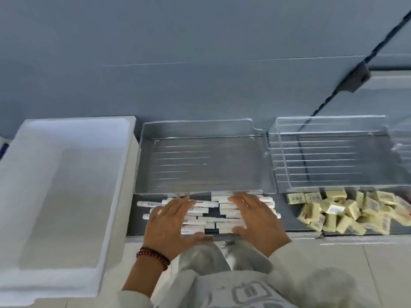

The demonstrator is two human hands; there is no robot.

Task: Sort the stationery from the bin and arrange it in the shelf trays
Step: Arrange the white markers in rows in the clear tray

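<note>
Fingers straight and spread, gripping nothing, the left hand [171,223] and right hand [258,221] press flat on white stick-shaped stationery [226,206] in a dark shelf tray [135,216]. A white foam bin [131,130] stands left, a blue-grey wall [178,52] behind. The printed labels [148,204] are too blurred to read.

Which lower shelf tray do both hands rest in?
The dark tray of white sticks, beside the foam bin: left hand and right hand lie flat on them. Its neighbour holds yellowish blocks.

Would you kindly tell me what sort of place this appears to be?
Probably a stationery shop's display shelving or stockroom: clear plastic trays in a row, a heap of barcoded yellow packets, and a white foam bin beside them.
</note>
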